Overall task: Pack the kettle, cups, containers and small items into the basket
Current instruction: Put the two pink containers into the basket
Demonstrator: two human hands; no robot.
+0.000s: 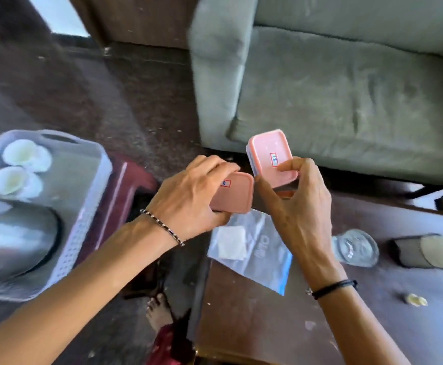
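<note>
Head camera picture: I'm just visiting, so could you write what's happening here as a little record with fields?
Left hand: grips the first container, which has a pink lid
Right hand: pinches the second container, same pink lid, tilted
Basket: at the left, beside the table
Already in basket: two cups, kettle
On table: plastic bag, glass
Behind: grey sofa
Not yet packed: both containers

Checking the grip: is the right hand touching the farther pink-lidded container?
Touching. Head view: the right hand pinches the farther pink-lidded container, a fingertip on its lid.
</note>
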